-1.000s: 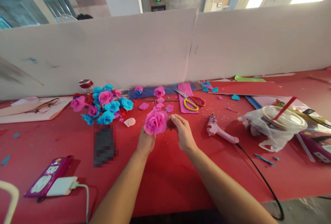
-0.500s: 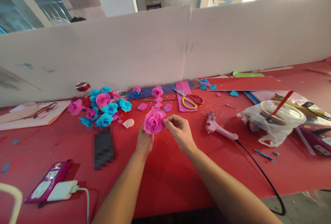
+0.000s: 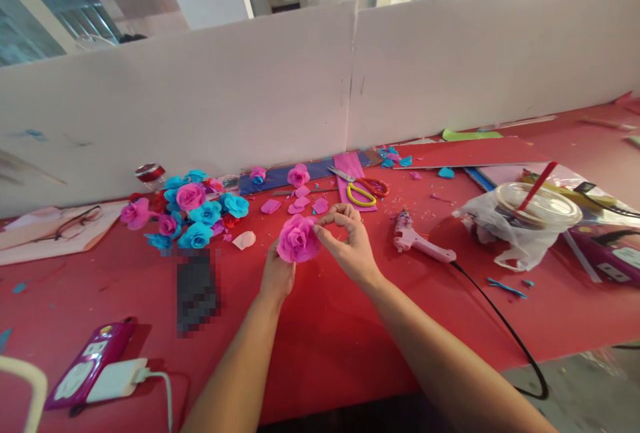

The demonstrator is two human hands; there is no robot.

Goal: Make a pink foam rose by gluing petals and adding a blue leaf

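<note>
A pink paper rose (image 3: 298, 239) is held up over the red table (image 3: 325, 340) at the middle. My left hand (image 3: 277, 274) grips it from underneath, fingers closed round its base. My right hand (image 3: 347, 244) is at the flower's right edge, thumb and forefinger pinched on an outer petal. Loose pink petals (image 3: 301, 201) lie just beyond the rose. A pink glue gun (image 3: 417, 241) with a black cord lies to the right of my right hand.
A heap of blue and pink paper roses (image 3: 193, 210) sits at the left, scissors (image 3: 364, 188) behind the hands. A plastic cup in a bag (image 3: 530, 220) stands at the right. A phone and white charger (image 3: 103, 370) lie near left. A white partition (image 3: 300, 86) closes the back.
My right hand has shifted from resting beside the rose to pinching a petal at its right edge. The view has drifted slightly, and the rose stays in my left hand.
</note>
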